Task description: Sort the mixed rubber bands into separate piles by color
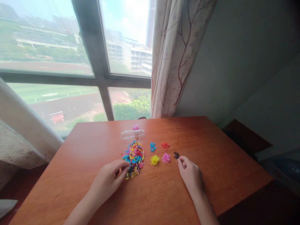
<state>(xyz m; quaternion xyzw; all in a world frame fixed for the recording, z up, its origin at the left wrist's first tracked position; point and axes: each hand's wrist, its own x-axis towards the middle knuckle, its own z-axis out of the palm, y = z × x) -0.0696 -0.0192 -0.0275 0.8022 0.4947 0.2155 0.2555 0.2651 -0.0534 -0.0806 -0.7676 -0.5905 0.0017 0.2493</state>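
Observation:
A mixed heap of small colourful rubber bands (134, 153) lies on the wooden table. My left hand (114, 173) reaches into its near left edge, thumb and forefinger curled together. What they pinch, if anything, is too small to make out. To the right sit sorted little piles: blue bands (152, 147), red bands (165, 146), yellow bands (154, 160) and pink bands (166, 158). At the right end is a small clump of black bands (176, 155). My right hand (189, 172) has its fingertips pinched at the lower edge of this black clump.
Behind the heap, a clear plastic bottle-like container (132, 134) lies on its side, a pink object (136, 127) beyond it. The wooden table (93, 147) meets a window (126, 100) and a patterned curtain (167, 62) at the back.

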